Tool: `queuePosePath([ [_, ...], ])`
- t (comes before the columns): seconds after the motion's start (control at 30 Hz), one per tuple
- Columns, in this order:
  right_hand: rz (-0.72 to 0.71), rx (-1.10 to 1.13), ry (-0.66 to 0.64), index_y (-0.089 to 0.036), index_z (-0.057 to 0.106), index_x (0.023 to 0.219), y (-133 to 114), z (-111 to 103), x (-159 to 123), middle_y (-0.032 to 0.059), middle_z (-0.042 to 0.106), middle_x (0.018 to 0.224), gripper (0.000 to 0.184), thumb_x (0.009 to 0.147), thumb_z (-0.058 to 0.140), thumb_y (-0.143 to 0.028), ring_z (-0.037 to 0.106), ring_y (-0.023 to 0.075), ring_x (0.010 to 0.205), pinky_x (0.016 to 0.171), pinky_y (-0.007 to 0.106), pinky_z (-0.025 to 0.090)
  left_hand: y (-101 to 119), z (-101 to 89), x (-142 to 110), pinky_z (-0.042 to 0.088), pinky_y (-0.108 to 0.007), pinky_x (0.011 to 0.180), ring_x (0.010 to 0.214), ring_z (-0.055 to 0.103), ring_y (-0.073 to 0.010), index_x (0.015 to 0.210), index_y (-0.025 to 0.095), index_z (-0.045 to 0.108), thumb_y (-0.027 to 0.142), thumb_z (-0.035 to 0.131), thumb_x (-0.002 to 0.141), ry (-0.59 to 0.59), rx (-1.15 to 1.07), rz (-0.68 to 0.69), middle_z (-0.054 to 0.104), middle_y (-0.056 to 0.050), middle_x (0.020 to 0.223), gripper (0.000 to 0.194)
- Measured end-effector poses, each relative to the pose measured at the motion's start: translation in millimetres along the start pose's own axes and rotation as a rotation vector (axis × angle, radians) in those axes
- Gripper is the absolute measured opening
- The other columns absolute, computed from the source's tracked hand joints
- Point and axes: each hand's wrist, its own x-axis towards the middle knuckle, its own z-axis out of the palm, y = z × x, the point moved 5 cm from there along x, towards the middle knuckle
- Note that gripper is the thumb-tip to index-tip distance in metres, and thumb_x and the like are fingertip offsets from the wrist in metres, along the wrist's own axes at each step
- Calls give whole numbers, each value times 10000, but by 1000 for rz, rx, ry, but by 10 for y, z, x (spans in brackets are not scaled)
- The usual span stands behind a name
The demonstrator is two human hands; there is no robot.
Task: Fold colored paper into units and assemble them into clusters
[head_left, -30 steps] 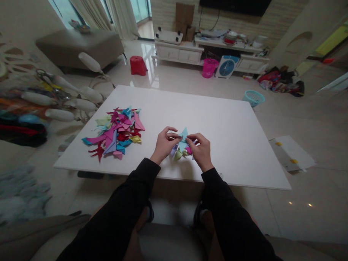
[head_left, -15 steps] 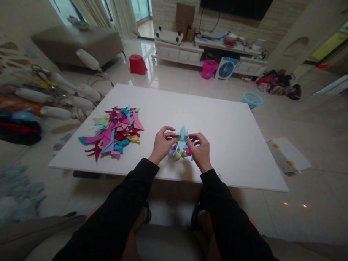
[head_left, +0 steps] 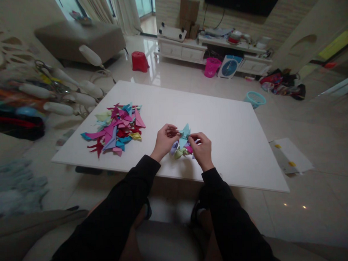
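Between my two hands is a light blue folded-paper crane (head_left: pixel 185 135), its points standing up. My left hand (head_left: pixel 165 140) pinches its left side with thumb and fingers. From the other side my right hand (head_left: pixel 201 148) is closed on it too. Just under the crane, several small origami pieces (head_left: pixel 179 151) in pale green, purple and magenta lie on the white table (head_left: pixel 219 125), partly hidden by the hands. A larger heap of colourful origami (head_left: pixel 117 128) in pink, red, blue and yellow covers the table's left part.
Left of the table stands a lamp with several white shades (head_left: pixel 84 98). A red stool (head_left: pixel 139 62), a pink basket (head_left: pixel 211 67) and a blue fan (head_left: pixel 229 66) are beyond it. At the right are a light blue basket (head_left: pixel 255 99) and a white board (head_left: pixel 294 155).
The light blue crane has tilted a little between my fingers, and its top point now leans to the right. Both hands keep their hold; the whole view has shifted slightly.
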Motion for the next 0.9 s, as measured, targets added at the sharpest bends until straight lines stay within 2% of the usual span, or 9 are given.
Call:
queuePosePath([
  [0.1,-4,15,3,-194,699,796,0,3,4,17,659,784,134,871,631,-282,613,154,715,630,275,469,-9,-5,11,564,-290,760,791,705,-163,910,169,601,237,864,635,-2,3,9,703,-24,778,386],
  [0.63,-3,-8,-3,-197,706,809,8,-9,12,31,687,803,150,867,625,-310,631,166,731,640,285,482,-4,-17,14,546,-280,700,742,700,-165,904,176,597,223,825,660,6,11,-4,698,-16,744,338],
  [0.73,38,-34,48,-188,715,829,89,-110,62,45,716,813,170,855,623,-328,649,180,748,640,290,483,16,-56,15,546,-287,734,791,708,-167,926,176,605,232,805,692,53,31,15,728,-41,820,313],
  [0.9,131,-102,210,-167,718,778,409,-456,169,53,725,748,178,798,649,-330,647,189,707,674,308,494,27,-133,40,535,-282,726,771,690,-157,915,172,604,213,783,698,105,53,14,727,-45,818,284],
])
